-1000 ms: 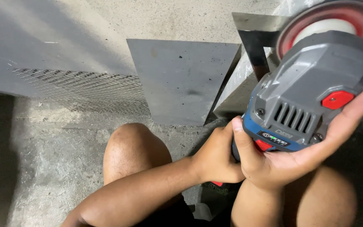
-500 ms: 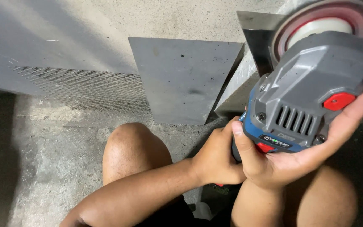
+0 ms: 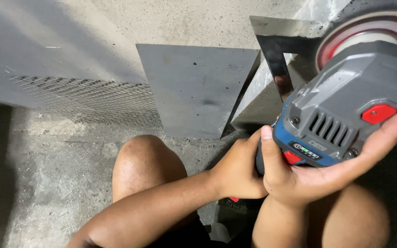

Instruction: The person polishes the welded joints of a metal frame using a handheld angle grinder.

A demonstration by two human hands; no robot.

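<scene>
Grinder (image 3: 345, 115) shifted slightly left, right hand (image 3: 309, 174) fingers wrapped around it, left hand (image 3: 237, 170) fingers gripping its handle.

The angle grinder (image 3: 345, 119) is grey with a blue band and red buttons, its disc (image 3: 368, 34) red-ringed; the steel plate (image 3: 194, 87) is dull grey; the mesh sheet (image 3: 83, 98) shows a diamond pattern; the floor (image 3: 47, 183) is mottled grey.

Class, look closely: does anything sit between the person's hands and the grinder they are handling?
Nothing visible does. The right hand cradles the grey and blue angle grinder directly, and the left hand grips its lower end.
</scene>
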